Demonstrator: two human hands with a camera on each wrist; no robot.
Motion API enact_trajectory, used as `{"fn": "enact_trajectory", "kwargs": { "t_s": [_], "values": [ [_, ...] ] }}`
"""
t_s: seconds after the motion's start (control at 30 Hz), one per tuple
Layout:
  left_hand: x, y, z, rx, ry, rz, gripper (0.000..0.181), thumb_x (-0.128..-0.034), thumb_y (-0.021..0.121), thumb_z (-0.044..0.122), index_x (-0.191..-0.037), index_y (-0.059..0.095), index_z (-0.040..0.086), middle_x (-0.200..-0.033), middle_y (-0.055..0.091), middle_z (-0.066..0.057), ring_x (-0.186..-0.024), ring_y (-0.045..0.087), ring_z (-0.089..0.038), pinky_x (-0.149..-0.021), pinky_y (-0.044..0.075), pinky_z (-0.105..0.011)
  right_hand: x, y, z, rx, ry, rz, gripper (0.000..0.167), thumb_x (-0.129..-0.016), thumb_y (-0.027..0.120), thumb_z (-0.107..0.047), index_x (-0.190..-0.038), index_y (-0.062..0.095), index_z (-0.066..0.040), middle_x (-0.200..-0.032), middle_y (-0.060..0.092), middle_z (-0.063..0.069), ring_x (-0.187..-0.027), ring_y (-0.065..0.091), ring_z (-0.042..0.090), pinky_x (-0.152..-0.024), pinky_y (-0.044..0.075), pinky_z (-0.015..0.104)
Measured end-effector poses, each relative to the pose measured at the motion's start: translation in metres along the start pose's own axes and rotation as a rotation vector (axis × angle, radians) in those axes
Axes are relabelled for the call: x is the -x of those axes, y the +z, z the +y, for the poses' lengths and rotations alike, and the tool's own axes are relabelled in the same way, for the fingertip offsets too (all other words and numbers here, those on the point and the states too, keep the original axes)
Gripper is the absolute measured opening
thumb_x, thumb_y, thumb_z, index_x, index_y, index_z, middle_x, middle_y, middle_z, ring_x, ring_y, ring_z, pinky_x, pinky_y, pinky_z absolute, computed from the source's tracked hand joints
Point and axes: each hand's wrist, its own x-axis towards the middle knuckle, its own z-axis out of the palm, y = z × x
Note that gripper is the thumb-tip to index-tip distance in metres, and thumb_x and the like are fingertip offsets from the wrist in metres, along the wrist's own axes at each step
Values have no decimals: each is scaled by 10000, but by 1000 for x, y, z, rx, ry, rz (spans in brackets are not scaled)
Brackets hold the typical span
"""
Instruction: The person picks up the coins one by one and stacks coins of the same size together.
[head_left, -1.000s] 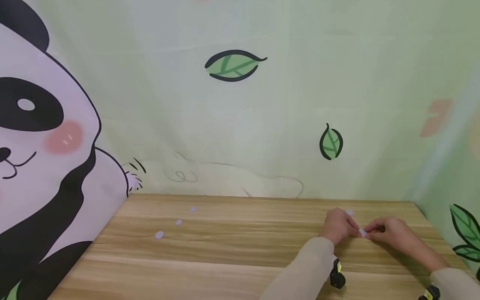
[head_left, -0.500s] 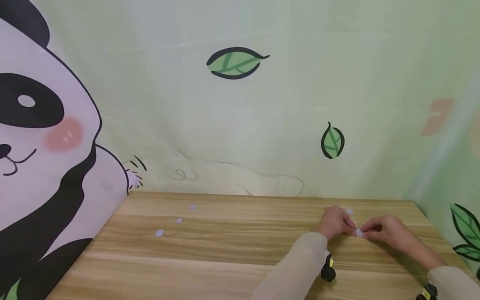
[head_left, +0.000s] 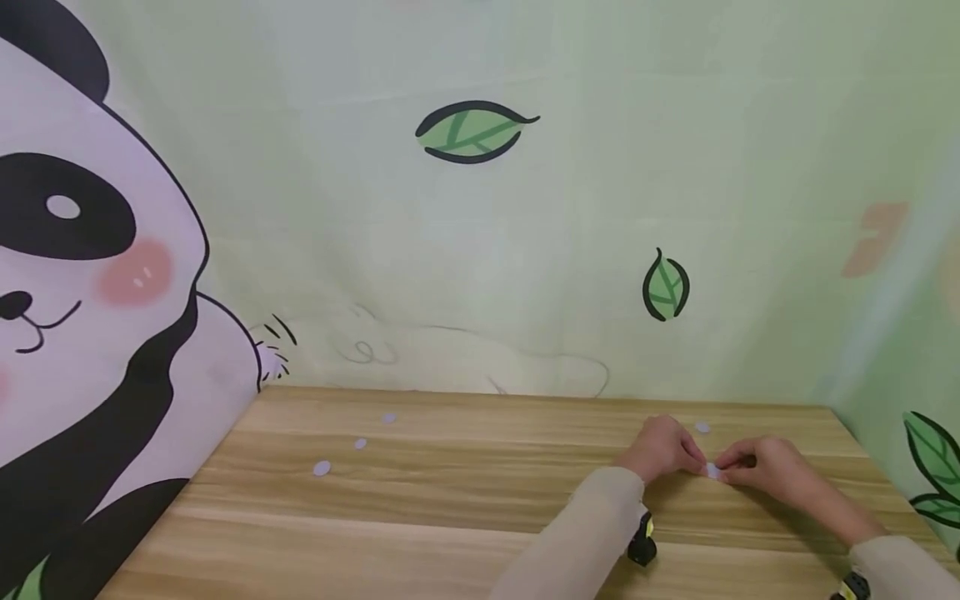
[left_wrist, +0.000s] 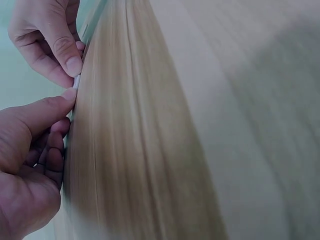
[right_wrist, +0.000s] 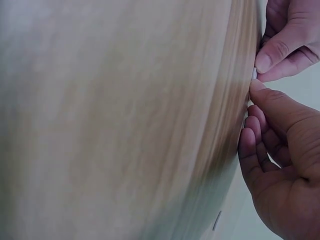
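Your left hand and right hand both pinch a small pale-lavender round disc, which sits between them over the brown wood-grain table. Behind the pinched disc lies a second pale disc; well left of the pinched one, three scattered discs.

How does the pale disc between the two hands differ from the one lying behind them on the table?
The held disc is pinched by the left hand and right hand; the rear disc lies on the table, untouched. The hands partly cover the held disc, while the rear disc shows whole. In the head view the held disc is nearer; the rear disc is farther back. Both are small and pale.
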Motion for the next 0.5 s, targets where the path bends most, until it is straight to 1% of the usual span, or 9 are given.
{"fn": "enact_trajectory", "kwargs": {
  "t_s": [0.13, 0.17, 0.27, 0.37, 0.5],
  "values": [
    [0, -5, -2, -19, 48, -9, 58, -795, 891, 221, -790, 836, 202, -710, 739, 151, -695, 522, 112, -651, 358, -43, -2, -3, -4, -3, -25, -3, 92, -817, 840, -82, -872, 777, -42, -823, 757, 5, -755, 589, -43, -647, 508, 240],
    [1, -6, -3, -22, 52, -9, 57, -798, 888, 221, -790, 836, 200, -711, 739, 152, -693, 519, 111, -648, 358, -45, -3, -4, -6, -11, -33, -8, 93, -821, 836, -81, -873, 774, -36, -822, 755, 7, -753, 587, -42, -644, 505, 239],
    [3, -9, -6, -9, 52, -7, 58, -797, 888, 203, -786, 835, 183, -712, 742, 137, -688, 522, 102, -646, 368, -51, -7, -2, -9, -27, -54, -12, 92, -819, 839, -80, -864, 772, -37, -810, 751, -1, -739, 568, -51, -633, 494, 231],
    [6, -12, -8, 13, 33, -13, 64, -791, 892, 191, -773, 833, 176, -697, 739, 127, -691, 530, 97, -662, 375, -56, -8, 1, -12, -41, -61, -12, 92, -812, 841, -73, -844, 767, -30, -791, 744, -4, -720, 543, -58, -619, 477, 228],
    [8, -14, -7, 21, 47, -32, 66, -787, 893, 193, -771, 832, 174, -691, 738, 125, -689, 532, 96, -668, 377, -56, -6, 3, -13, -37, -38, 0, 87, -800, 848, -65, -832, 771, -41, -784, 743, -13, -714, 536, -58, -618, 473, 230]
  ]
}}
